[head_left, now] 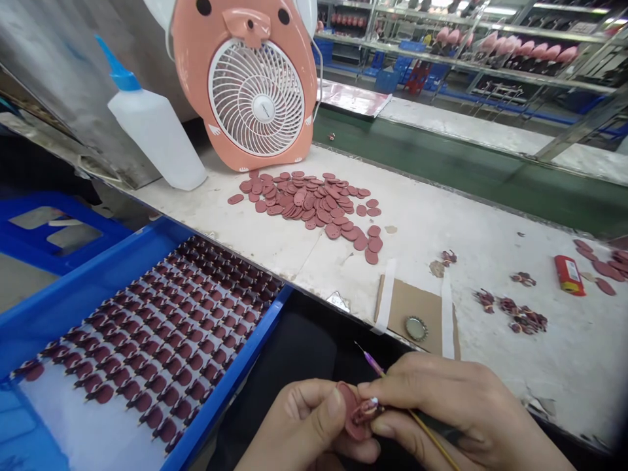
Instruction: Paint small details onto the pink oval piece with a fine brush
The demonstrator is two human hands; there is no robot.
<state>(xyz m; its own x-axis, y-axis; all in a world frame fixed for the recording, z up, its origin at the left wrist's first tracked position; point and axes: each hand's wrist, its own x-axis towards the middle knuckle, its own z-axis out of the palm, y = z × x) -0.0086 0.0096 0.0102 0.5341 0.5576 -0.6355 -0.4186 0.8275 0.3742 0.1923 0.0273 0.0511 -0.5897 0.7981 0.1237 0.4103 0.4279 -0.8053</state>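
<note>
The left grip [299, 425] is closed, pinching a flat maroon oval piece [350, 413] at chest level, and the right grip [441, 405] is closed around a slim purple-and-yellow needle tool [375, 365]. Ahead, past dark open room, runs the front edge of the white desk [314, 288]; a blue plastic tray [230, 386] of maroon pieces sits left of the grips.
</note>
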